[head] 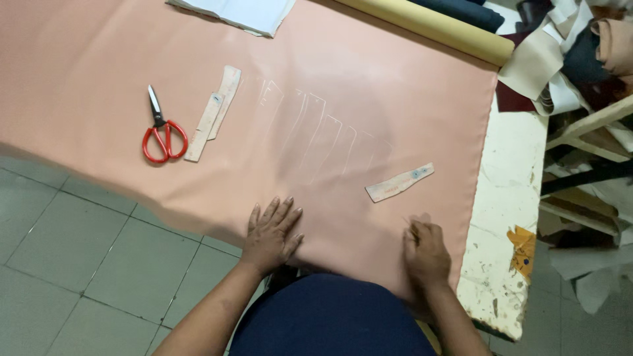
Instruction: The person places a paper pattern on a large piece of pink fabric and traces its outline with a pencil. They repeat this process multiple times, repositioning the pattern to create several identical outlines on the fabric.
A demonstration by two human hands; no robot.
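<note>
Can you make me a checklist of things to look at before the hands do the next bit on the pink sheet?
1. Left hand flat on the pink sheet, holding it down: ok.
2. Right hand closed near the sheet's near edge; whether it holds a marker: cannot tell, it is blurred.
3. Paper pattern piece within reach, just beyond the right hand: ok.
4. Traced outlines visible on the sheet: ok, though faint.
5. Red-handled scissors lying away from both hands: ok.
6. Two spare pattern strips beside the scissors, off the traced area: ok.
</note>
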